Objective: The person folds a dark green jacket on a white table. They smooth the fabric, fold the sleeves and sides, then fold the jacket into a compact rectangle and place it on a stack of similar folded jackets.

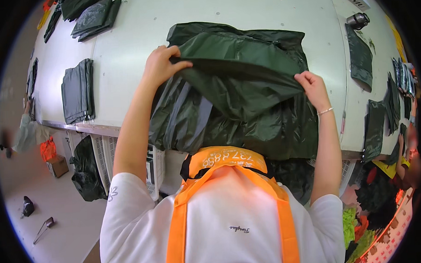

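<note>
A dark green, shiny waterproof garment (247, 116) lies spread on the white table in front of me, its near part draping over the edge towards my apron. My left hand (163, 63) pinches the upper left of a raised layer between thumb and fingers. At the other end of the same layer, my right hand (314, 88) grips the fabric with closed fingers. Between both hands the layer sags in a loose fold. Beyond it, more of the green fabric lies flat with a creased far edge. What kind of garment it is I cannot make out.
On the white table (133, 41), a folded green stack (78, 92) lies left and another (96, 18) far left. A steel flask (358, 20) stands far right, near folded green pieces (359, 56). White crates (155, 173) sit below the table edge. Other people work at both sides.
</note>
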The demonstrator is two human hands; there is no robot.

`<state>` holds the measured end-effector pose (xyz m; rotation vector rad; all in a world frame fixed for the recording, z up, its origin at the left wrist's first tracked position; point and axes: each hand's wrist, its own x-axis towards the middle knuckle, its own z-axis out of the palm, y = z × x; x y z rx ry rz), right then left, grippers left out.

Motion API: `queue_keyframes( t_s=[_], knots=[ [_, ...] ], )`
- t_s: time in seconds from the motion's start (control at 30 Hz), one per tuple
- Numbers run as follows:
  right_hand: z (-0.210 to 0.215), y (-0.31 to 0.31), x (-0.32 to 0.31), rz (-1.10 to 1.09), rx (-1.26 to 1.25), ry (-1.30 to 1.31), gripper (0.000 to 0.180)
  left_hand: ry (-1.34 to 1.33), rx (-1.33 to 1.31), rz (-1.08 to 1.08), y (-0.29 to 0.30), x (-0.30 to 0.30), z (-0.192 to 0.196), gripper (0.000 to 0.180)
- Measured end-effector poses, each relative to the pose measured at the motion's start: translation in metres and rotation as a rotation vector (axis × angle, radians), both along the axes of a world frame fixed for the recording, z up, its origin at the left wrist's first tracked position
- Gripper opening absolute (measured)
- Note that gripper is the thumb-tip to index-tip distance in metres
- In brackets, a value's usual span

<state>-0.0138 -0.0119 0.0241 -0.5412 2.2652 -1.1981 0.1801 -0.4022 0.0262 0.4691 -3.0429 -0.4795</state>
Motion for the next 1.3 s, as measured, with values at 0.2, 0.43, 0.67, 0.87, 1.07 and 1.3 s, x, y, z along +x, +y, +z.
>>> queue_keyframes(
  t_s=[0.2,0.43,0.67,0.87,1.07,1.3],
  knots=[
    [-0.037,-0.025,-0.016,0.016,0.305,0.241,0.036,0.564,0.096,-0.121,0.087,-0.023,-0.013,0.022],
    [-0.046,-0.037,-0.025,-0.021,0.326,0.412,0.038,0.288,0.202,-0.188,0.183,0.019,-0.100,0.024],
    [-0.031,-0.034,-0.059,0.015,0.378,0.705,0.033,0.565,0.226,-0.370,0.191,0.031,-0.061,0.019],
    [-0.004,-0.079,0.039,0.311,0.088,0.879,0.029,0.730,0.161,-0.048,0.133,0.031,-0.042,0.039],
    [-0.076,-0.071,0.151,0.549,0.218,0.710,0.054,0.427,0.773,0.516,0.027,-0.002,-0.058,0.031],
    [-0.067,-0.043,0.171,0.622,0.117,0.597,0.036,0.303,0.132,0.300,-0.024,-0.009,-0.086,0.026]
  ],
)
